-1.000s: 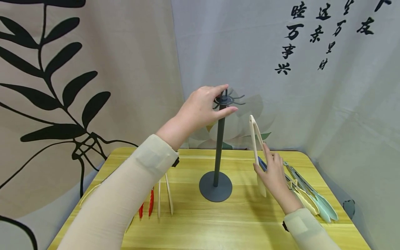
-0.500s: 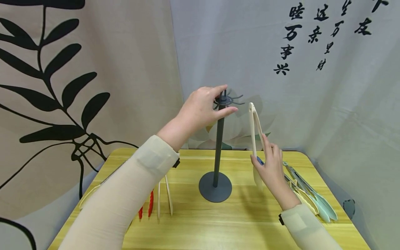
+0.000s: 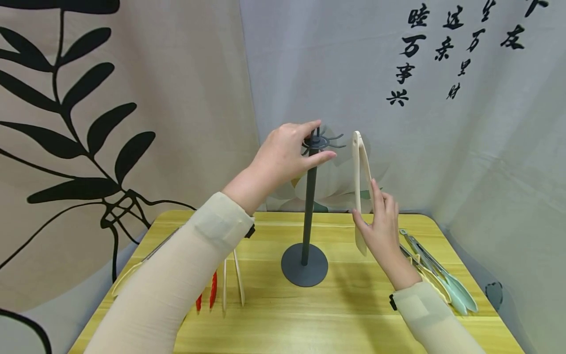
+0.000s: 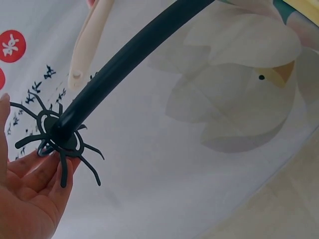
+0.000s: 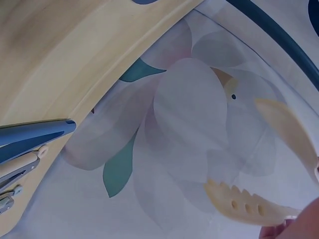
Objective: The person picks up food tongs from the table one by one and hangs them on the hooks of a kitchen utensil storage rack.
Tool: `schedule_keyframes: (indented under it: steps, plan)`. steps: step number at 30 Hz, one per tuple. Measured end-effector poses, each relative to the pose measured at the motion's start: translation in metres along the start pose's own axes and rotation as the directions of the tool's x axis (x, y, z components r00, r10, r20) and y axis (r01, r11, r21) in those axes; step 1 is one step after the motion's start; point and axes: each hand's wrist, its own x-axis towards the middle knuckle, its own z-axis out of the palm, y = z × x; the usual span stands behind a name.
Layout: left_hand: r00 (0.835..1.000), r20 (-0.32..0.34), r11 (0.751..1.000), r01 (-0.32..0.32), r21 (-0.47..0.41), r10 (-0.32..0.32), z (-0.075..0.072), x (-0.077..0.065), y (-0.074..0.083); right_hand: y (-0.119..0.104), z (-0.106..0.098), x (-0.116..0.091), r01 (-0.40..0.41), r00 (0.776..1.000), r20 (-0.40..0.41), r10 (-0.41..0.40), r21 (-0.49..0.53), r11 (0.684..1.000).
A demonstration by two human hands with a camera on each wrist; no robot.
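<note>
The left hand [image 3: 283, 147] gripped the dark stand [image 3: 309, 206] by its top, well inside the edges of the worktop [image 3: 274, 319], while across open air the right hand [image 3: 382, 231] pinched cream tongs [image 3: 356, 172] before printed cloth [image 3: 199, 98].

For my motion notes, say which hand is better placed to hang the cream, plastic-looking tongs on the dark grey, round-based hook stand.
Probably the right hand: it holds the tongs beside the stand, while the left hand holds its hooked top.

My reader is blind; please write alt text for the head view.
A right hand holds cream V-shaped tongs beside a tall grey hook stand, its top in the left hand; mint-green tongs lie on the yellow wooden table.
</note>
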Motion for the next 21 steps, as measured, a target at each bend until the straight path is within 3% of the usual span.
schedule_keyframes:
  steps: [6,14,21]
  plan:
    - [1.000,0.004,1.000,0.011,0.002,-0.011,0.000,0.000,0.001,-0.001,-0.001,0.003,-0.004,1.000,-0.024,0.004,0.011,1.000]
    - [1.000,-0.008,1.000,0.004,0.017,-0.004,0.001,0.000,0.000,-0.007,-0.001,0.010,0.083,0.991,-0.103,-0.081,0.015,0.996]
    - [1.000,-0.010,1.000,0.000,0.015,0.001,0.002,0.001,0.001,-0.012,0.001,0.013,0.110,0.982,-0.151,-0.112,-0.021,0.994]
